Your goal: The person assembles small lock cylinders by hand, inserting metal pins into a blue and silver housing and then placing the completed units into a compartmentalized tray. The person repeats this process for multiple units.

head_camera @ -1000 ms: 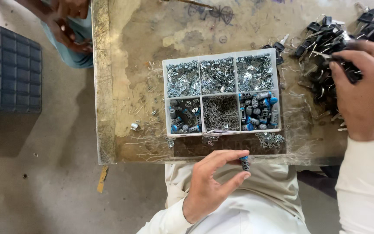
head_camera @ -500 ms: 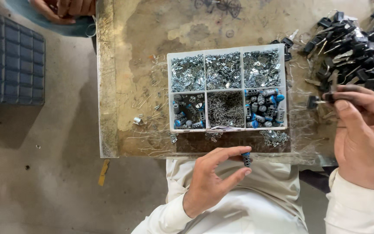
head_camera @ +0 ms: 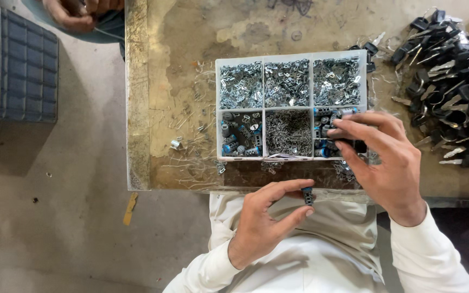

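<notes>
While the left hand (head_camera: pixel 267 217) pinches a small blue-capped cylinder (head_camera: pixel 307 195), the right hand (head_camera: pixel 381 157) grips a black key (head_camera: pixel 358 145) over the tray (head_camera: pixel 291 54) at one o'clock.

Hidden and cut-off parts around the parts tray

The right hand (head_camera: pixel 384 163) covers the lower right compartment of the parts tray (head_camera: pixel 291 107), so whatever its fingers (head_camera: pixel 354 126) pinch cannot be told. The pile of black-headed keys (head_camera: pixel 451 81) runs off the right edge; the dark crate (head_camera: pixel 14 65) and a co-worker's hand (head_camera: pixel 71 13) are cut at the top left.
</notes>
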